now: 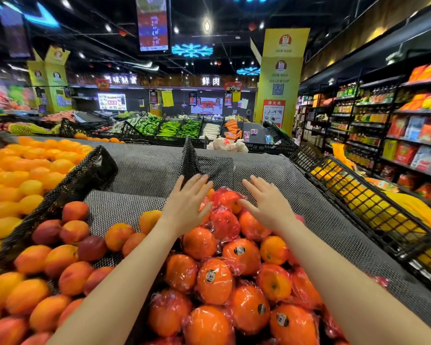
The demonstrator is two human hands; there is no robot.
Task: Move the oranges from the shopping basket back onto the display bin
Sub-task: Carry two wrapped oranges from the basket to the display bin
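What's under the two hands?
Under the left hand and right hand lies the top of the pile of oranges, some in red wrappers, on a gray mesh mat. Whatever fruit sits directly beneath the palms is covered.

Glossy plastic-wrapped oranges (pixel 214 280), mesh liner (pixel 144 170)

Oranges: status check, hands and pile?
Left hand and right hand open, empty, above wrapped oranges on display bin. Basket not in view. Nothing blocking.
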